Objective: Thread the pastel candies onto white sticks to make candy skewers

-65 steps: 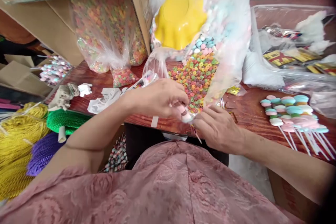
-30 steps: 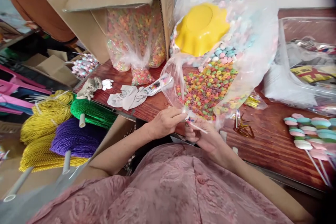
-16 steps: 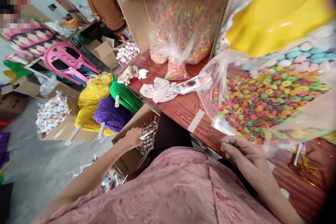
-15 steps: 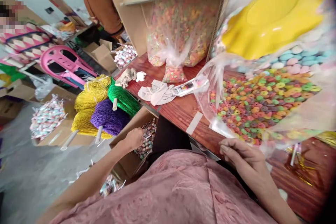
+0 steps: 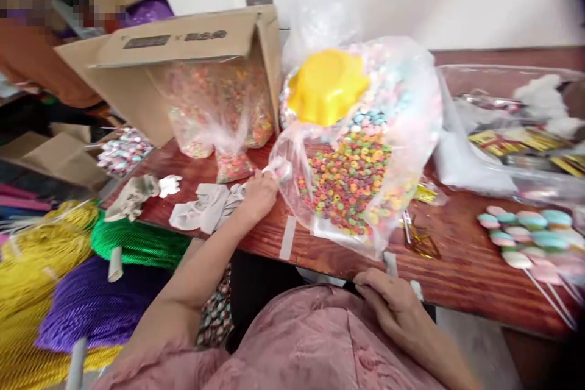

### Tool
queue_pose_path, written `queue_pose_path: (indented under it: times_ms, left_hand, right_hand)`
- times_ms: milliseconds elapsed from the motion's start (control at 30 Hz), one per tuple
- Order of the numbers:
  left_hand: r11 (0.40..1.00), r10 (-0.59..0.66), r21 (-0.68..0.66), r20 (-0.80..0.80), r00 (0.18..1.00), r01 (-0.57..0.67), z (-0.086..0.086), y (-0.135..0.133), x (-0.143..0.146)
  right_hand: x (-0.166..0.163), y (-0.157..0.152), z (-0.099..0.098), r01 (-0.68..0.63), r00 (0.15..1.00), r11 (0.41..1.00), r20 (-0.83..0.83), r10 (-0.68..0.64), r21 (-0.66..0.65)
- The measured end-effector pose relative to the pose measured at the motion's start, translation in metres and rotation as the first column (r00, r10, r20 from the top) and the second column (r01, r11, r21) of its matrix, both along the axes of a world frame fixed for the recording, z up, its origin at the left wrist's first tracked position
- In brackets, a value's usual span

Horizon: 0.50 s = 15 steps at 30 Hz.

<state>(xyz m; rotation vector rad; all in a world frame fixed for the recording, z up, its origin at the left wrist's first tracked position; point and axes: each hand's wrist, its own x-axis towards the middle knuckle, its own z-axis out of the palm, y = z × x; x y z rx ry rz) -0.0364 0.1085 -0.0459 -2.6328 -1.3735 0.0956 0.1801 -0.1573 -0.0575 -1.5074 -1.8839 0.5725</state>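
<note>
My left hand (image 5: 261, 194) reaches across the table with curled fingers, over the white packet beside the clear bag; what it grips is hidden and blurred. By the table's front edge, my right hand (image 5: 386, 289) is closed loosely, with nothing showing in it. Between and beyond the hands lies an open clear plastic bag with small coloured candy rings (image 5: 347, 180). Behind these rings are pastel marshmallows (image 5: 397, 88) and a yellow scalloped bowl (image 5: 326, 85). A crumpled pale cloth or glove (image 5: 201, 207) lies left of my left hand.
A cardboard box (image 5: 183, 42) holds bagged candy rings (image 5: 219, 97). Marshmallow skewers (image 5: 539, 237) lie on the table (image 5: 475, 280) at right, before a clear tub (image 5: 507, 189). Yellow, purple (image 5: 100, 298) and green (image 5: 137, 241) cord bundles stand at left. A person (image 5: 43, 61) is far left.
My left hand has moved from the box of wrapped sweets below the table up to the tabletop beside the bag. My view has turned right. My right hand stays near the table edge.
</note>
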Motion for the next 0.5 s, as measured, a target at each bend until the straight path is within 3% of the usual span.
queue_pose_path:
  times_ms: [133, 300, 400, 500]
  left_hand:
    - [0.996, -0.059, 0.077, 0.07, 0.996, 0.053, -0.011, 0.004, -0.016]
    - [0.992, -0.021, 0.124, 0.234, 0.972, -0.008, -0.013, 0.015, -0.025]
    - [0.992, -0.019, 0.126, 0.307, 0.952, -0.021, -0.008, 0.015, -0.027]
    - [0.97, -0.157, 0.24, 0.462, 0.873, 0.047, -0.001, -0.009, -0.02]
  right_hand:
    - [0.004, -0.011, -0.004, 0.069, 0.998, 0.995, 0.004, -0.068, -0.078]
    - [0.001, -0.002, -0.006, 0.019, 0.998, 1.0, 0.056, -0.019, 0.001]
    - [0.02, -0.002, -0.008, 0.163, 0.979, 0.983, 0.109, -0.172, 0.082]
    - [0.048, -0.006, -0.007, 0.365, 0.883, 0.922, 0.266, -0.387, 0.129]
